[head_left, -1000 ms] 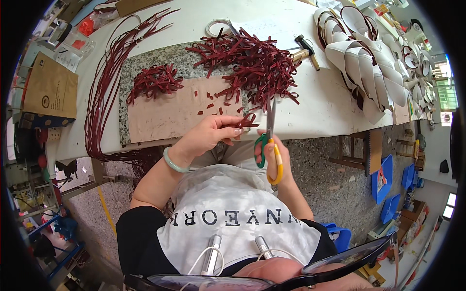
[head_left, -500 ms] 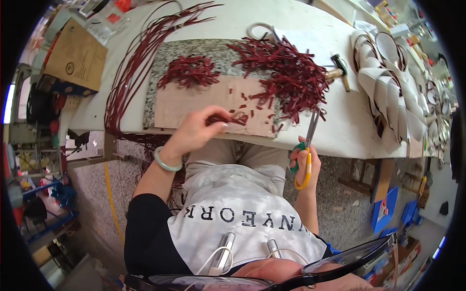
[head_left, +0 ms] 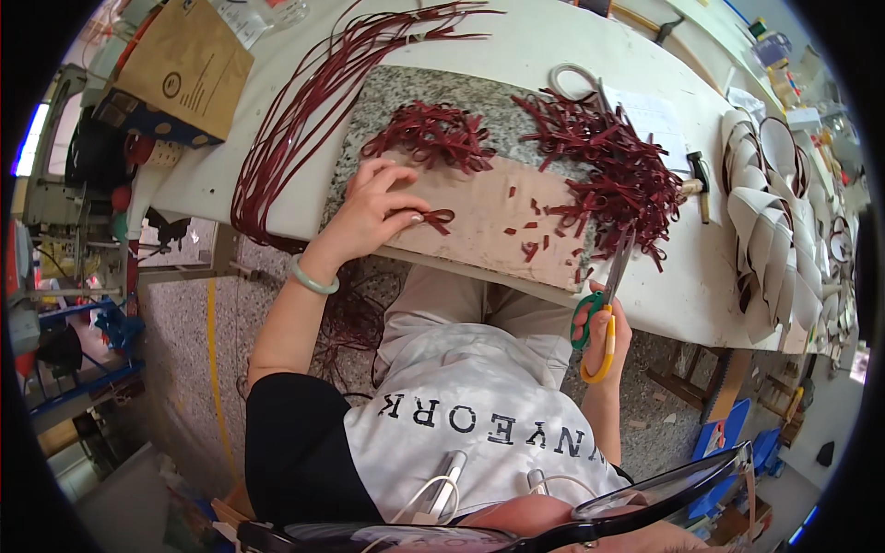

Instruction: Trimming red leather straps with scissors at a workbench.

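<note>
My left hand (head_left: 373,210) is over the left part of a tan board (head_left: 479,207), thumb and forefinger pinching a small looped dark red strip (head_left: 439,220); its other fingers are lifted apart. A pile of dark red loops (head_left: 433,135) lies just beyond it. In my right hand (head_left: 616,336), at the table's front edge, are scissors (head_left: 607,323) with one green and one yellow handle. Their blades point away from me, tips beside a larger dark red heap (head_left: 613,170). Short red offcuts (head_left: 530,249) are scattered on the board between my hands.
A speckled stone slab (head_left: 406,88) lies under the board. Long dark red strips (head_left: 295,138) trail along the left, near a cardboard box (head_left: 184,78). To the right are a hammer (head_left: 701,184), a tape roll (head_left: 573,81) and pale curled straps (head_left: 765,203).
My left hand has moved left and away from me with the looped strip, toward the smaller pile. The whole view has shifted. My right hand still grips the scissors.
</note>
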Motion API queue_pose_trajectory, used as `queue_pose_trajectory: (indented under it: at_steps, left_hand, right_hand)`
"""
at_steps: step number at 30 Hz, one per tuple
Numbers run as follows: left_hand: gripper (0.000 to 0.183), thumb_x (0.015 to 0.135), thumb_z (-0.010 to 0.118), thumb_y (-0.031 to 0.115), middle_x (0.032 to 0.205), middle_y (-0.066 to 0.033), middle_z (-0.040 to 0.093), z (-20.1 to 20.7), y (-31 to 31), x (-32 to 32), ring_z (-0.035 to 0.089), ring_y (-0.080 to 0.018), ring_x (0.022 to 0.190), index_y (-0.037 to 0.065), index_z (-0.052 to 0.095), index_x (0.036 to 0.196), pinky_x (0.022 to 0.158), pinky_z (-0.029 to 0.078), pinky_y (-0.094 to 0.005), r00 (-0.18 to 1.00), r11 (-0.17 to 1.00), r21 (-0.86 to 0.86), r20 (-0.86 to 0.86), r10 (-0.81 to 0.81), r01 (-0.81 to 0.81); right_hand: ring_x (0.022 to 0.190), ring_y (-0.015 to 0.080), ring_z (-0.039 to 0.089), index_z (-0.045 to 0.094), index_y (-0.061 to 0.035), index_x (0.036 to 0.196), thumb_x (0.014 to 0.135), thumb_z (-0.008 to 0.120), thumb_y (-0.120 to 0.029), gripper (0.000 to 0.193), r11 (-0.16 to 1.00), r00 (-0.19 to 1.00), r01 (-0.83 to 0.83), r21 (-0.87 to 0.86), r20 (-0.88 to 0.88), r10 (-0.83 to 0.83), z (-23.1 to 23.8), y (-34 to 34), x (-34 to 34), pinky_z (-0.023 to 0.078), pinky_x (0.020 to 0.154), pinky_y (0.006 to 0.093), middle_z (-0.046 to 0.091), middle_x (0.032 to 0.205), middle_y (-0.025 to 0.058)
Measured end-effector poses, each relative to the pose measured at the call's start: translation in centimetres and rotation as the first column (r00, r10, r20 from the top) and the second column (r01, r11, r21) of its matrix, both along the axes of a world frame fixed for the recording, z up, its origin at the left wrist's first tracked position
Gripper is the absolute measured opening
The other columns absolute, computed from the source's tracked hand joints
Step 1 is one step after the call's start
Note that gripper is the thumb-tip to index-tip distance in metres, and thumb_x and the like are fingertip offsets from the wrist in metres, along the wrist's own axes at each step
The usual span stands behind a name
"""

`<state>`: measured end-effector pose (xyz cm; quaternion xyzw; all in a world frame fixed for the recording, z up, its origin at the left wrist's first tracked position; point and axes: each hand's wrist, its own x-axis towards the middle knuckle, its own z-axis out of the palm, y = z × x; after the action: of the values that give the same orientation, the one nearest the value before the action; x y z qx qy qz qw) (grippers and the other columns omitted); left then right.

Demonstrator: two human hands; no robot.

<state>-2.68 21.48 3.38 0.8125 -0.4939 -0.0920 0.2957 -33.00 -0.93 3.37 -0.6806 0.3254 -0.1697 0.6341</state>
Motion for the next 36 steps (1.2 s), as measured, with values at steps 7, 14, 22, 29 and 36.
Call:
queue_pose_trajectory:
  at_steps: [7,14,22,29,36]
  left_hand:
    - [0.023,0.073,0.074,0.014,0.119,-0.0036,0.056,-0.6,0.2,0.5,0.037,-0.0294,0.121,0.016,0.074,0.096,0.104,0.030,-0.0412,0.998,0.999,-0.021,-0.052,-0.044,0.043]
    - [0.022,0.073,0.074,0.015,0.117,-0.0030,0.058,-0.7,0.5,0.1,0.037,-0.0301,0.121,0.016,0.074,0.095,0.104,0.029,-0.0408,0.999,0.999,-0.037,-0.050,-0.018,0.016]
    - [0.023,0.072,0.075,0.015,0.116,-0.0035,0.059,-0.9,0.4,0.0,0.038,-0.0303,0.120,0.016,0.074,0.094,0.103,0.031,-0.0409,1.000,0.999,-0.054,-0.026,-0.001,0.000]
    - [0.022,0.073,0.075,0.018,0.117,0.0004,0.059,-1.4,0.5,-0.1,0.037,-0.0271,0.121,0.020,0.075,0.095,0.104,0.027,-0.0399,0.999,0.997,-0.072,-0.048,0.012,-0.016]
    - [0.021,0.075,0.073,0.015,0.108,-0.0037,0.062,-0.7,0.2,-1.3,0.045,-0.0268,0.113,0.008,0.071,0.095,0.096,0.039,-0.0382,0.992,0.995,-0.101,0.122,0.021,-0.008]
  right_hand:
    - [0.057,0.0061,0.048,0.051,0.0032,0.124,0.092,0.053,-0.049,0.061,1.000,1.000,-0.007,0.010,-0.021,0.007,0.2,0.4,0.7,0.039,0.052,0.0191,0.054,0.074,0.0016]
    - [0.058,0.0058,0.049,0.052,0.0016,0.124,0.090,0.053,-0.053,0.064,0.999,0.999,-0.032,-0.007,-0.042,0.031,0.3,0.3,1.0,0.039,0.052,0.0190,0.054,0.074,0.0011]
    - [0.058,0.0058,0.050,0.052,0.0014,0.125,0.089,0.052,-0.056,0.068,0.998,0.995,-0.064,0.000,-0.071,0.063,0.2,0.8,1.1,0.039,0.052,0.0192,0.055,0.073,0.0014]
    - [0.058,0.0063,0.050,0.052,0.0014,0.124,0.090,0.052,-0.055,0.066,0.997,0.994,-0.078,-0.007,-0.081,0.077,0.3,1.3,1.0,0.040,0.053,0.0199,0.055,0.073,0.0015]
    - [0.062,0.0064,0.050,0.053,0.0013,0.123,0.090,0.055,-0.052,0.063,0.987,0.983,-0.154,0.051,-0.096,0.158,0.6,2.0,1.1,0.042,0.055,0.0208,0.055,0.076,0.0003]
